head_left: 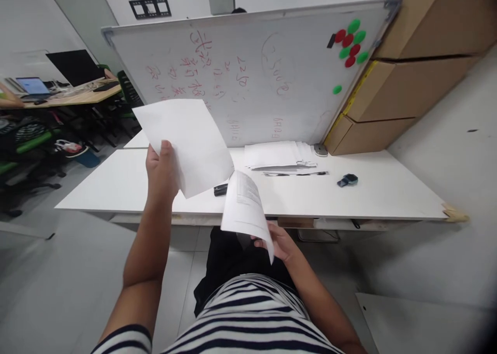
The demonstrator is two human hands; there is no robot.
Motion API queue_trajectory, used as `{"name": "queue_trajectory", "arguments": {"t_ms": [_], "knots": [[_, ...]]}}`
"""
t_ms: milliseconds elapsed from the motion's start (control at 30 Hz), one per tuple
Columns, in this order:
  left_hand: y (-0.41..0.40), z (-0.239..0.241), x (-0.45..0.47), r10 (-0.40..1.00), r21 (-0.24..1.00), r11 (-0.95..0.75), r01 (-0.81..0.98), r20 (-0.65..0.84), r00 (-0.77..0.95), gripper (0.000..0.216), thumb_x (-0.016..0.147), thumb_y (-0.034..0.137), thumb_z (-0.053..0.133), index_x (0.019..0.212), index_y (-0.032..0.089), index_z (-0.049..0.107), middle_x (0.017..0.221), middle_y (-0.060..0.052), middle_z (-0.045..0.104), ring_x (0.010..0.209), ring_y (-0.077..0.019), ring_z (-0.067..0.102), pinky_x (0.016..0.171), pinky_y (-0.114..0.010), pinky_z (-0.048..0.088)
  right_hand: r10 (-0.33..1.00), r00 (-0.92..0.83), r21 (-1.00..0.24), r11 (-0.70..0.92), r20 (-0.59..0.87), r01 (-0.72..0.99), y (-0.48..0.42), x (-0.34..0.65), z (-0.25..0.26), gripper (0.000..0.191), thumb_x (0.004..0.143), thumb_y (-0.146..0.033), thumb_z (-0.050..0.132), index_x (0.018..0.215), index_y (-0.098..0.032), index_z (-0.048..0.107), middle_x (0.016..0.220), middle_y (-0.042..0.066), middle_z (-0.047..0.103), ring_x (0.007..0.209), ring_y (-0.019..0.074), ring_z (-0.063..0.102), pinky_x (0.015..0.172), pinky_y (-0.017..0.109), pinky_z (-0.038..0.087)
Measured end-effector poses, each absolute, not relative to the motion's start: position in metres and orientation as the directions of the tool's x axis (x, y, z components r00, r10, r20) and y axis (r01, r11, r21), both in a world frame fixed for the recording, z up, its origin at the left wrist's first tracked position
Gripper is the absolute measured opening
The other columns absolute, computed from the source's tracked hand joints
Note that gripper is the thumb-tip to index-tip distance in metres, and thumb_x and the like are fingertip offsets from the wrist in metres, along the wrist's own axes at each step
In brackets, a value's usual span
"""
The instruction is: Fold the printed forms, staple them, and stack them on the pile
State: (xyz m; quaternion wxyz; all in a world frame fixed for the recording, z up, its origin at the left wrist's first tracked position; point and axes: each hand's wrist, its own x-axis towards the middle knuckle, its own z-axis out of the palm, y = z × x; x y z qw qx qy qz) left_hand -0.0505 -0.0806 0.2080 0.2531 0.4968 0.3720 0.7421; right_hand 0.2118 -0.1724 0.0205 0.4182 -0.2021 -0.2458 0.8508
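Observation:
My left hand (162, 168) grips a blank-looking sheet of paper (190, 142) by its left edge, thumb on top, held up above the white table (388, 188). Lower and closer to my body, my right hand (280, 242) pinches the edge of a printed sheet (244, 204), which curves and shows faint text. The two papers meet or overlap near one corner; whether they are joined I cannot tell. Behind them, partly covered by the printed sheet, a black stapler-like object (220, 190) lies on the table. A stack of papers (274, 155) rests farther back.
A whiteboard (248, 74) with red writing and round magnets leans behind the table. Cardboard boxes (419, 90) are piled at the right. A watch (347, 180) lies on the table's right side. At far left, a person's arm (10, 98) shows near a laptop (33, 86).

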Motion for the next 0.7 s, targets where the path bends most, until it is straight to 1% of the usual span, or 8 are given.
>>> {"name": "queue_trajectory", "arguments": {"t_ms": [100, 267, 333, 433, 500, 533, 633, 700], "knots": [[-0.081, 0.182, -0.067, 0.801, 0.877, -0.475, 0.07, 0.464, -0.378, 0.047, 0.085, 0.051, 0.06, 0.117, 0.017, 0.055, 0.115, -0.009, 0.064, 0.105, -0.0192, 0.062, 0.097, -0.034, 0.048, 0.817, -0.534, -0.576, -0.549, -0.217, -0.606, -0.176, 0.223, 0.003, 0.018, 0.075, -0.034, 0.074, 0.081, -0.018, 0.069, 0.065, 0.001, 0.067, 0.058, 0.0142, 0.061, 0.053, 0.025, 0.049], [-0.097, 0.144, -0.066, 0.83, 0.868, -0.366, 0.336, 0.468, -0.304, 0.046, 0.086, 0.051, 0.057, 0.116, 0.017, 0.054, 0.114, -0.01, 0.063, 0.106, -0.0208, 0.061, 0.094, -0.035, 0.049, 0.87, -0.35, -0.646, -0.492, -0.347, -0.583, -0.175, 0.242, -0.007, 0.021, 0.071, -0.034, 0.078, 0.083, -0.019, 0.069, 0.074, 0.001, 0.071, 0.062, 0.0133, 0.062, 0.061, 0.027, 0.051], [-0.109, 0.126, -0.051, 0.868, 0.815, -0.336, 0.472, 0.462, -0.18, 0.044, 0.087, 0.049, 0.056, 0.116, 0.016, 0.054, 0.112, -0.011, 0.064, 0.106, -0.0223, 0.06, 0.092, -0.036, 0.049, 0.905, -0.259, -0.71, -0.426, -0.338, -0.561, -0.174, 0.245, -0.007, 0.025, 0.071, -0.037, 0.078, 0.086, -0.018, 0.07, 0.077, 0.002, 0.072, 0.064, 0.0135, 0.062, 0.063, 0.027, 0.05], [-0.131, 0.098, -0.017, 0.927, 0.698, -0.365, 0.617, 0.335, 0.169, 0.038, 0.089, 0.048, 0.051, 0.112, 0.017, 0.055, 0.109, -0.012, 0.064, 0.104, -0.0248, 0.061, 0.089, -0.04, 0.049, 0.939, -0.143, -0.778, -0.341, -0.314, -0.528, -0.174, 0.241, -0.006, 0.033, 0.07, -0.041, 0.078, 0.092, -0.018, 0.07, 0.088, 0.005, 0.073, 0.074, 0.0167, 0.064, 0.069, 0.03, 0.051], [-0.145, 0.08, 0.006, 0.88, 0.623, -0.464, 0.63, 0.244, 0.406, 0.041, 0.087, 0.049, 0.054, 0.114, 0.018, 0.054, 0.121, -0.014, 0.06, 0.115, -0.0275, 0.056, 0.097, -0.044, 0.045, 0.95, -0.078, -0.805, -0.298, -0.302, -0.512, -0.175, 0.236, -0.006, 0.035, 0.069, -0.042, 0.079, 0.094, -0.018, 0.071, 0.091, 0.005, 0.074, 0.08, 0.0191, 0.065, 0.074, 0.032, 0.051], [-0.151, 0.072, 0.017, 0.848, 0.596, -0.505, 0.624, 0.21, 0.487, 0.049, 0.084, 0.051, 0.058, 0.12, 0.019, 0.052, 0.13, -0.015, 0.055, 0.123, -0.0293, 0.05, 0.102, -0.046, 0.041, 0.955, -0.049, -0.82, -0.276, -0.292, -0.501, -0.175, 0.234, -0.005, 0.036, 0.069, -0.043, 0.079, 0.093, -0.018, 0.071, 0.09, 0.005, 0.074, 0.08, 0.0198, 0.065, 0.075, 0.033, 0.051], [-0.164, 0.052, 0.041, 0.82, 0.568, -0.518, 0.639, 0.117, 0.561, 0.079, 0.074, 0.053, 0.068, 0.139, 0.018, 0.038, 0.146, -0.015, 0.042, 0.136, -0.0326, 0.035, 0.111, -0.048, 0.032, 0.972, 0.014, -0.883, -0.207, -0.235, -0.422, -0.176, 0.23, -0.004, 0.035, 0.07, -0.047, 0.077, 0.09, -0.018, 0.071, 0.083, 0.003, 0.073, 0.075, 0.0197, 0.064, 0.072, 0.033, 0.05], [-0.167, 0.045, 0.048, 0.853, 0.588, -0.444, 0.676, 0.048, 0.52, 0.078, 0.078, 0.049, 0.066, 0.142, 0.018, 0.035, 0.142, -0.014, 0.046, 0.131, -0.0317, 0.043, 0.107, -0.047, 0.037, 0.98, 0.037, -0.925, -0.17, -0.193, -0.34, -0.176, 0.23, -0.004, 0.034, 0.071, -0.048, 0.075, 0.087, -0.018, 0.071, 0.077, 0.002, 0.071, 0.07, 0.0182, 0.062, 0.067, 0.031, 0.048]]}}
